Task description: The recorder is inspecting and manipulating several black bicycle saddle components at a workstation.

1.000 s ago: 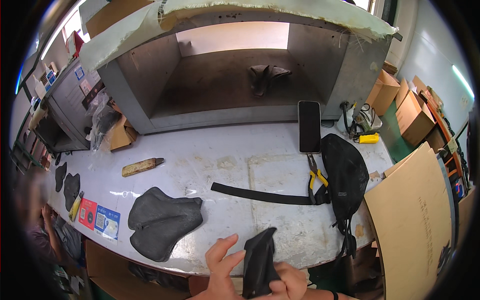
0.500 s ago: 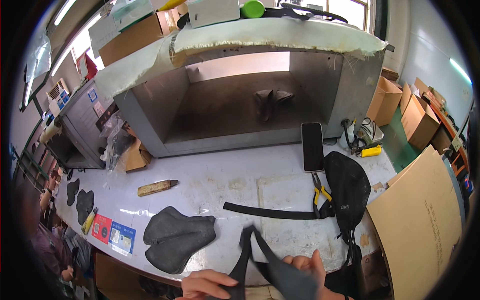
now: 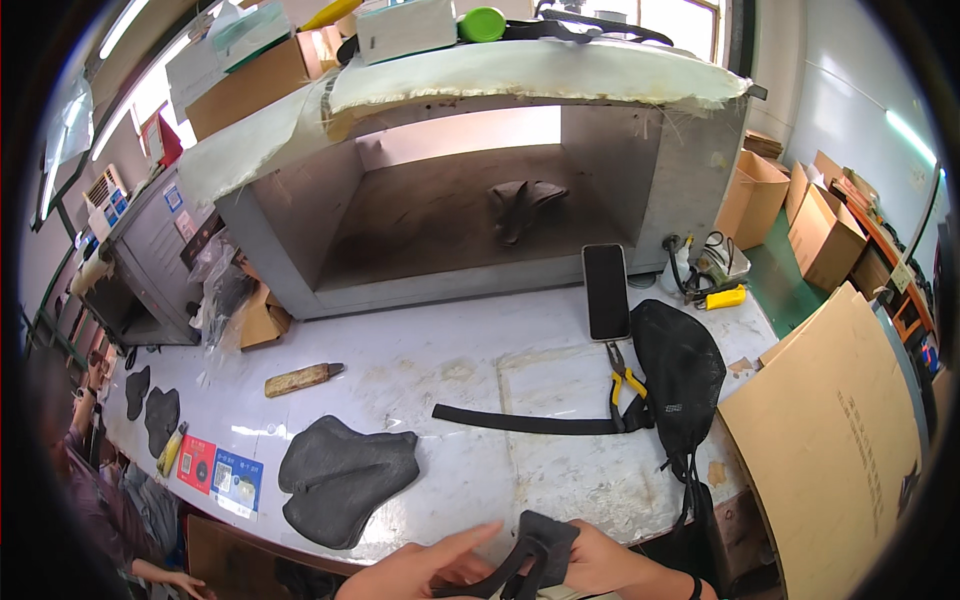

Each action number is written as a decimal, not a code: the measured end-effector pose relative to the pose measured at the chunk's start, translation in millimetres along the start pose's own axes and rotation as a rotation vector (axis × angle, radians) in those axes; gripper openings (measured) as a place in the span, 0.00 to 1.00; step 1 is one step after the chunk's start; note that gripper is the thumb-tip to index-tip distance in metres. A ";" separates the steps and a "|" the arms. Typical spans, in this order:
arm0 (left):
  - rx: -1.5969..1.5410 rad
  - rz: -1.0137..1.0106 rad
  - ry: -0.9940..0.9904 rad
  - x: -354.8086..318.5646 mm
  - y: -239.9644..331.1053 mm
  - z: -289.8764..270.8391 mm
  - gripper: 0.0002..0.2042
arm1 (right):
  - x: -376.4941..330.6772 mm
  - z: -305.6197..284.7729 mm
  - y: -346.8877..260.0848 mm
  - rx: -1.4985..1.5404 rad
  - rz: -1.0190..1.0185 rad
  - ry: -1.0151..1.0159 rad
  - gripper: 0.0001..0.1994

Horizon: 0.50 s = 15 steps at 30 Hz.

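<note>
At the lower edge, a black flexible piece with a long cut-out [image 3: 552,537] is between my hands. My right hand [image 3: 605,562] is closed around its broad upper end. My left hand [image 3: 435,565] is at one of its strips, with the index finger stretched out and the other fingers bent against the strip. The lower part of the piece is cut off by the picture's edge. Nearest on the table lies a dark grey saddle-shaped pad [image 3: 350,480] with a lengthwise groove, touched by neither hand.
A metal box oven [image 3: 470,290] stands behind, a dark saddle-like piece [image 3: 522,207] inside. On the table [image 3: 400,365] are a wooden-handled knife [image 3: 303,380], black strap [image 3: 530,422], pliers [image 3: 624,385], phone [image 3: 606,292] and black pouch [image 3: 680,370]. Cardboard [image 3: 830,400] stands right; another person [image 3: 110,510] is left.
Both hands have drawn lower, toward me, with the black piece. Its two strips no longer spread upward; its broad end now points up. The view has shifted slightly.
</note>
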<state>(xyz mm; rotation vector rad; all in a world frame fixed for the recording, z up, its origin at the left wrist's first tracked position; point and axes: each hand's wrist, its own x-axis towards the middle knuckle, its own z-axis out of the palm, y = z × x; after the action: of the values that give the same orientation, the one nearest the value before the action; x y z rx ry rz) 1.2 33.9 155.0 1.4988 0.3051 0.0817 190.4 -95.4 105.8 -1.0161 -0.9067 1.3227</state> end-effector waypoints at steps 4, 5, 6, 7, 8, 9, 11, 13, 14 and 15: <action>0.147 0.186 0.190 11.3 0.7 12.9 0.34 | 4.3 -11.1 14.8 -0.133 0.025 -0.157 0.04; 0.257 0.339 0.195 13.1 -1.0 12.6 0.34 | 3.6 -10.5 21.4 0.207 -0.134 -0.036 0.05; 0.187 0.309 0.248 9.1 -1.1 15.9 0.29 | 2.4 -10.2 26.4 0.548 -0.290 0.090 0.05; 0.180 0.314 0.256 9.2 -2.4 17.3 0.29 | 1.0 -11.4 28.3 0.540 -0.282 0.085 0.05; 0.172 0.326 0.229 10.8 -2.3 18.3 0.26 | -1.2 -13.7 29.3 0.423 -0.200 0.059 0.06; 0.166 0.339 0.196 14.3 0.9 18.7 0.22 | -5.5 -18.2 31.2 0.305 -0.123 0.037 0.06; 0.142 0.278 0.178 13.5 7.3 13.6 0.20 | -9.6 -20.7 37.2 0.276 -0.051 0.085 0.09; 0.119 0.215 0.158 13.9 7.4 11.3 0.18 | -2.3 -18.5 34.5 -0.003 -0.082 0.162 0.08; 0.147 0.262 0.143 15.6 4.8 10.0 0.17 | 1.3 -21.3 35.2 -0.007 -0.077 0.158 0.08; 0.175 0.308 0.128 16.4 3.4 9.2 0.17 | 6.6 -26.3 38.4 -0.055 -0.216 0.125 0.07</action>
<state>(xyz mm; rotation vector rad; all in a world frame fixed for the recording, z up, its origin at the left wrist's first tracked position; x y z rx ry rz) 19.7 29.2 156.3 1.7089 0.1851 0.4069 203.2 -91.3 60.8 -1.0015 -0.9340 1.0476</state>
